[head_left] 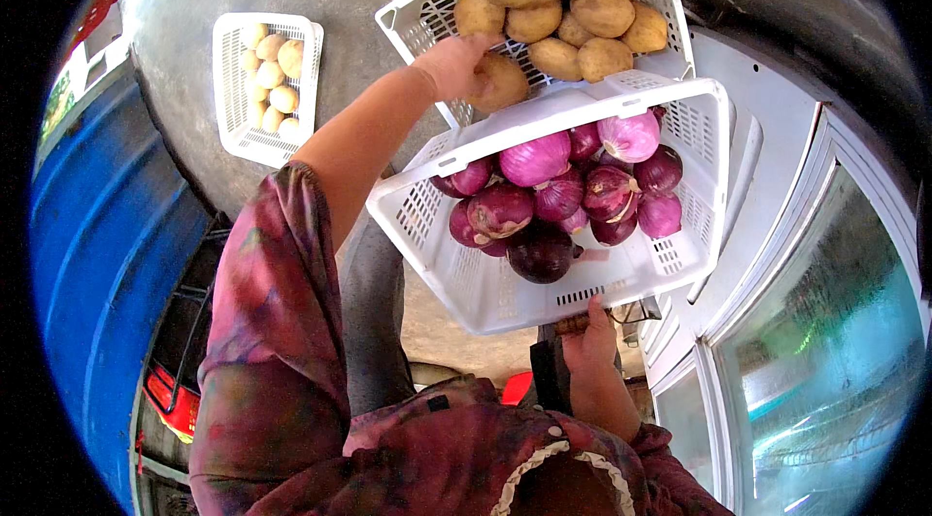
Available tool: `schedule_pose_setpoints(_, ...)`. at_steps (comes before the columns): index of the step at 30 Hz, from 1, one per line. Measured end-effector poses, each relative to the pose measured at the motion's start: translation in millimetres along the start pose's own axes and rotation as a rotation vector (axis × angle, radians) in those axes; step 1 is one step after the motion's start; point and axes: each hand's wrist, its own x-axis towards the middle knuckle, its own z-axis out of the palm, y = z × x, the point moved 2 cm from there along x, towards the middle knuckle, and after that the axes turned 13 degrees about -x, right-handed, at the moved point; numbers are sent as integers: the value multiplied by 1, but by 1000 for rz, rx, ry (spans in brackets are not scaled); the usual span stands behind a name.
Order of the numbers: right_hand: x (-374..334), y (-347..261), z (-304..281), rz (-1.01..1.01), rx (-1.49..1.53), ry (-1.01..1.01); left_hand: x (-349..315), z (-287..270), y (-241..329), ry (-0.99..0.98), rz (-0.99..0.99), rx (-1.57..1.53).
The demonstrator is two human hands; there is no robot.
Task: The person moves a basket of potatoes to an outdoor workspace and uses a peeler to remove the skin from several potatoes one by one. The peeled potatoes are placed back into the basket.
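Note:
My left hand [458, 66] reaches to the near left corner of a white plastic basket [417, 19] of potatoes. Its fingers are closed round a brown potato [501, 83]; part of them is hidden behind it. Nearer to me, a second white basket [447, 288] holds several purple-red onions [537, 159] and is tilted, its far rim overlapping the potato basket. My right hand [590, 346] is at the near rim of the onion basket, thumb up against the rim, the other fingers mostly hidden. Beside it shows a brown ribbed handle-like piece [573, 324].
A smaller white basket [230, 118] of potatoes stands on the grey concrete floor [175, 31] to the left. White cabinets with a glass door [825, 341] line the right side. A blue corrugated panel [107, 254] rises at the left, with a dark metal frame [184, 302] beside it.

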Motion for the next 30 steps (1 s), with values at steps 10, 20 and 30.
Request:
schedule_pose_setpoints(10,3,1,-3,16,-45,25,19,11,-49,-159,-120,274)
schedule_pose_setpoints(20,6,3,-5,-19,-23,-36,29,29,-38,-39,-453,322)
schedule_pose_setpoints(30,6,-1,-2,5,-31,-1,16,15,0,111,-260,490)
